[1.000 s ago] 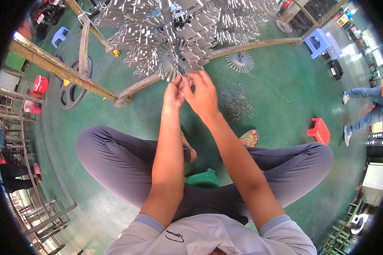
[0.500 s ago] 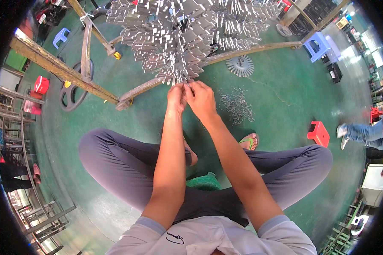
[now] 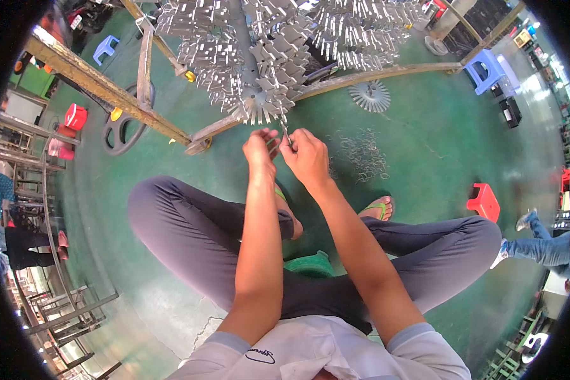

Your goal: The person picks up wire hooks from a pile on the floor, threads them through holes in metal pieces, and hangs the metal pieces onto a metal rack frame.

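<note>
Many flat metal pieces [image 3: 278, 69] hang in tiers around an upright pole above my hands. My right hand [image 3: 306, 154] is closed on a thin metal piece [image 3: 285, 128] that points up to the lowest tier's edge. Beside it, my left hand [image 3: 260, 145] has its fingers slightly apart, with nothing visible in them. Below the tiers, a slotted disc [image 3: 254, 109] surrounds the pole's base. A scatter of small wire hooks [image 3: 365, 155] lies on the green floor, right of my hands.
A metal frame [image 3: 101, 82] crosses the upper left and runs behind my hands. Another slotted disc [image 3: 369, 96] lies on the floor. A red stool [image 3: 484, 202] stands at right, near a walking person's legs [image 3: 535, 249]. A blue stool [image 3: 484, 69] is farther back.
My left hand has come away from the right and its fingers have opened. The tiers of metal pieces have turned, baring the pole. The person at the right has moved lower in view.
</note>
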A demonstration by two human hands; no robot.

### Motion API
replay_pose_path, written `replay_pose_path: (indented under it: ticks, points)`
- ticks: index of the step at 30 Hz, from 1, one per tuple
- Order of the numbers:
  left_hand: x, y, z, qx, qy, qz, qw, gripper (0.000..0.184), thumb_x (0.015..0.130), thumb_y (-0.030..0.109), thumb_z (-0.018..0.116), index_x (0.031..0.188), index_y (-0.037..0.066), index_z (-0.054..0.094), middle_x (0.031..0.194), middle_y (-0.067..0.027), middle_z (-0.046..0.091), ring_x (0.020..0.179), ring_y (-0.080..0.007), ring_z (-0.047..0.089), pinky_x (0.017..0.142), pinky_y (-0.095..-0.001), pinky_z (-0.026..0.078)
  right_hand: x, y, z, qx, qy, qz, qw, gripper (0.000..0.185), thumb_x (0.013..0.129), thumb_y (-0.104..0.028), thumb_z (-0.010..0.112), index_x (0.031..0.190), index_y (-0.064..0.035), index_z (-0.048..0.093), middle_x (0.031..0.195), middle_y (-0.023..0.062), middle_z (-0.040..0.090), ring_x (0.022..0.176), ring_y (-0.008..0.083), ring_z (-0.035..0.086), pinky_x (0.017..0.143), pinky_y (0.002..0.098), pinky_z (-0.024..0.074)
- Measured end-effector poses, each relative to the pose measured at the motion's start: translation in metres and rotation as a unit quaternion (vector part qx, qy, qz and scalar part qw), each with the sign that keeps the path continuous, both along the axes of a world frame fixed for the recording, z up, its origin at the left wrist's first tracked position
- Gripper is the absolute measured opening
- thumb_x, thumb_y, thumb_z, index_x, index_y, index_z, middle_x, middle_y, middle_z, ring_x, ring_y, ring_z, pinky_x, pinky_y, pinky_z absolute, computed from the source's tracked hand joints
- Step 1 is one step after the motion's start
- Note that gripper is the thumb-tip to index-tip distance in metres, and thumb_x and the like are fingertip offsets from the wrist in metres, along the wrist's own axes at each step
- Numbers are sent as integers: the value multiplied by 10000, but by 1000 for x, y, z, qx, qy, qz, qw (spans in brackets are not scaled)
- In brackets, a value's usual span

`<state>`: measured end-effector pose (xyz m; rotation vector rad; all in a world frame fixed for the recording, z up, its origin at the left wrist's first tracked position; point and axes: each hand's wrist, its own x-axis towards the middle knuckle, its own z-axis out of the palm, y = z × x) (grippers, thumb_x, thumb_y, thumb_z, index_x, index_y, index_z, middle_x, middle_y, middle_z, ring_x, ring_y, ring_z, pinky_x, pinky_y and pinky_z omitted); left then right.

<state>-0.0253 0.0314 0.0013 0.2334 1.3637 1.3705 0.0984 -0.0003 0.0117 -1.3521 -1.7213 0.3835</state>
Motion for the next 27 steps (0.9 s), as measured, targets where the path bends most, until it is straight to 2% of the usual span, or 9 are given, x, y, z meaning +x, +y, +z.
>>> replay_pose_path:
  ticks: [2, 5, 6, 9, 14, 17, 21, 25, 27]
  points:
    - [4, -10, -10, 116, 109, 102, 982, 282, 950, 182, 563, 1107, -21, 680, 965, -81, 691, 835, -201, 609, 760, -368, 499, -7, 3, 5, -15, 2, 3, 1000, 174, 866, -169, 726, 889, -23, 634, 856, 161, 677, 741, 407, 676, 630, 490, 544]
    - [23, -31, 26, 225, 298, 142, 917, 226, 941, 126, 600, 1090, -18, 691, 951, -75, 690, 829, -196, 592, 748, -352, 487, -16, 5, 7, -11, 8, 30, 999, 155, 859, -153, 719, 881, -24, 635, 870, 170, 681, 760, 421, 676, 647, 508, 541]
    - [19, -27, 14, 234, 321, 135, 908, 143, 921, 60, 650, 1027, -7, 719, 935, -67, 685, 854, -191, 600, 731, -345, 487, -17, 5, 5, 3, 4, 47, 999, 156, 845, -144, 716, 903, -24, 635, 884, 182, 682, 790, 435, 678, 676, 520, 542]
    - [8, -27, 13, 271, 453, 96, 844, 104, 909, 82, 724, 972, 3, 747, 906, -65, 678, 865, -189, 604, 739, -342, 494, -23, 12, 0, -1, -13, 76, 997, 177, 832, -139, 719, 935, -24, 634, 887, 183, 680, 807, 442, 677, 693, 522, 544]
    - [-4, -22, 24, 218, 473, 113, 846, 219, 945, 154, 748, 1063, -28, 779, 849, -83, 667, 700, -154, 579, 649, -312, 479, -22, 21, 15, -41, 17, 81, 996, 304, 872, -147, 734, 1132, -24, 637, 971, 171, 669, 855, 408, 680, 728, 488, 553]
    - [-14, -13, 27, 208, 455, 126, 857, 275, 965, 218, 738, 1060, -36, 780, 828, -68, 667, 740, -116, 572, 685, -287, 470, -27, 30, 7, -39, 77, 26, 996, 337, 885, -146, 729, 1181, -18, 632, 947, 158, 667, 839, 391, 683, 729, 481, 556]
    - [-16, -1, 37, 189, 427, 126, 875, 309, 949, 178, 747, 1153, -53, 741, 727, -47, 632, 640, -128, 551, 614, -308, 470, -37, 40, 8, -43, 77, 0, 996, 283, 916, -175, 710, 1128, 8, 668, 926, 188, 713, 830, 394, 702, 730, 481, 560]
    - [-4, -1, 51, 237, 439, 140, 855, 190, 923, 121, 764, 1024, -39, 739, 721, -37, 628, 639, -116, 565, 612, -290, 484, -42, 47, 7, -34, 76, -31, 996, 223, 918, -176, 707, 1051, 2, 689, 879, 205, 724, 786, 421, 703, 708, 504, 555]
    - [-1, -2, 55, 291, 486, 98, 818, 179, 890, 108, 799, 970, -38, 733, 736, -48, 634, 644, -118, 571, 622, -288, 490, -41, 52, 0, -2, 76, -37, 996, 203, 905, -176, 719, 1004, -2, 686, 857, 206, 721, 769, 431, 699, 689, 516, 549]
